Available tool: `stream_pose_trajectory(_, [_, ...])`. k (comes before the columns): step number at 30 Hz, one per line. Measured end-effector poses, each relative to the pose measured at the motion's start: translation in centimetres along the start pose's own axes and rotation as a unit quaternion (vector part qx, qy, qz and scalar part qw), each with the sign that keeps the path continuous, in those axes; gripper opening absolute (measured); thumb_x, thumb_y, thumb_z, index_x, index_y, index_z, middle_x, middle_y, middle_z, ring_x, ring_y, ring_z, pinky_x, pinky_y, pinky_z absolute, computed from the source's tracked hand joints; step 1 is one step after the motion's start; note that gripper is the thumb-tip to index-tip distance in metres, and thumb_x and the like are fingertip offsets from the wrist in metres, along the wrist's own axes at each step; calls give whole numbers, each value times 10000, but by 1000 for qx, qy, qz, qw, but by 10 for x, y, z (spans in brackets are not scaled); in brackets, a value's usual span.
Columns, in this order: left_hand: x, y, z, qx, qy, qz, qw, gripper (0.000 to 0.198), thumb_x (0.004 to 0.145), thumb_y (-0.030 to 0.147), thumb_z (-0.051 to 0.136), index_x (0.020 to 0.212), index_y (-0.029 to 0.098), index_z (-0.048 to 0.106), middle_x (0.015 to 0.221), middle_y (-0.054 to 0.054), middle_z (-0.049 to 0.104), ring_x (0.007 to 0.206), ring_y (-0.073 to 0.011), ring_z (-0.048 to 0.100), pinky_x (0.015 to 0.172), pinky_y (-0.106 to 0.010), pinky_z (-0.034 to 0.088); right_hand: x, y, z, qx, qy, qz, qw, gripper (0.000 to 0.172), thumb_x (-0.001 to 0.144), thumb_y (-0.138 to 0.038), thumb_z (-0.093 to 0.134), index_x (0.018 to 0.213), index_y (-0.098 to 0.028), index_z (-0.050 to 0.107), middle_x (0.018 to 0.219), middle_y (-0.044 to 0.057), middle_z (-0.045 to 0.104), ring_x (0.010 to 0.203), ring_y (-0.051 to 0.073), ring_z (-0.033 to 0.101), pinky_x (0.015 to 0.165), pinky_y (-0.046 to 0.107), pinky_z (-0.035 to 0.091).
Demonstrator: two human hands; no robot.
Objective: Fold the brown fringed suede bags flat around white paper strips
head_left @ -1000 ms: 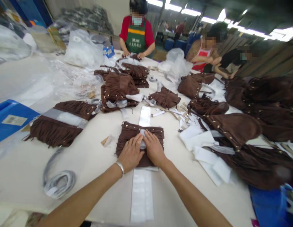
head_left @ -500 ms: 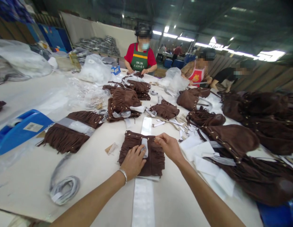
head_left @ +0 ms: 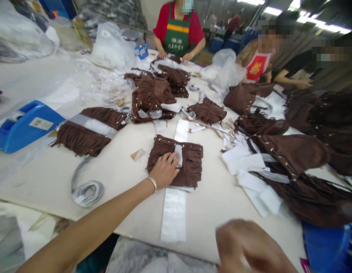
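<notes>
A folded brown fringed garment point(head_left: 190, 163) lies in front of me on top of a long white strip point(head_left: 173, 212). My left hand point(head_left: 164, 170) rests flat on the garment's left half, fingers stretched out, fingertips on the white band that crosses its middle. My right hand point(head_left: 249, 246) is close to the camera at the bottom right, blurred by motion, away from the garment; its fingers cannot be made out.
More brown fringed pieces lie around: one with a grey band point(head_left: 89, 131) at left, a stack point(head_left: 153, 100) behind, a heap point(head_left: 306, 159) at right. A blue tape dispenser point(head_left: 25, 125) and a coiled grey strap point(head_left: 86, 191) sit at left. Other people work at the table's far side.
My right hand left the garment's top edge and pulled back toward me, low at the right. My left hand stays pressed on the garment. The view has tilted down.
</notes>
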State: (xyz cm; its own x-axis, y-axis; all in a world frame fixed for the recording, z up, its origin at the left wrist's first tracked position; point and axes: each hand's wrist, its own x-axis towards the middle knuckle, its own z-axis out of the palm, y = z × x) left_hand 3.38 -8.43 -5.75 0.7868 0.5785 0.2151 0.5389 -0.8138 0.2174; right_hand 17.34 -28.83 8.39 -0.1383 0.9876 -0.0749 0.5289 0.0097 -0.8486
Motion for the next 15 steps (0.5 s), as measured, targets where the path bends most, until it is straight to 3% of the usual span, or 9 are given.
stream_pose_trajectory(2, [-1,-1,2,-5,-14,-6,1000,424,932,350,461,1329,203,441,1501,-81,351,1305,-278,344,1038,-449,364,-3,23,23,-83,19,10,996,226,946,-357,513,816,-200,610,678,8,626,615,132,562,602,259,415])
stream_pose_trajectory(4, [-3,-1,4,-4,-22,-9,1000,431,933,357,454,1336,204,432,1509,-78,337,1304,-280,341,1036,-451,360,-8,43,52,-202,16,-19,979,179,917,-350,565,910,-178,614,870,67,674,809,186,614,718,307,459])
stream_pose_trajectory(6, [-4,-1,5,2,-23,-8,1000,436,930,358,457,1337,205,429,1512,-75,328,1297,-279,346,1029,-448,363,-14,59,83,-296,-10,-65,953,346,860,-394,639,1110,-160,591,1181,140,629,1079,270,576,882,396,462])
stream_pose_trajectory(8, [-4,0,5,10,-20,-6,1000,441,927,358,460,1339,202,426,1512,-73,326,1293,-276,348,1027,-442,364,-19,71,111,-365,-17,-96,926,545,823,-408,681,1275,-154,515,1369,163,518,1220,316,499,963,447,433])
stream_pose_trajectory(11, [-5,2,3,17,-14,-5,1000,438,927,359,458,1333,198,431,1499,-81,343,1283,-278,355,1016,-439,368,-24,83,139,-446,10,-117,888,478,852,-297,654,1280,-128,525,1339,160,556,1167,305,552,899,417,474])
stream_pose_trajectory(15, [-5,3,3,20,-13,-3,1000,434,923,361,457,1330,211,431,1494,-86,348,1274,-281,364,998,-441,377,-30,85,145,-470,41,-134,872,439,848,-72,558,1284,-101,521,1263,147,617,1080,253,605,870,377,478])
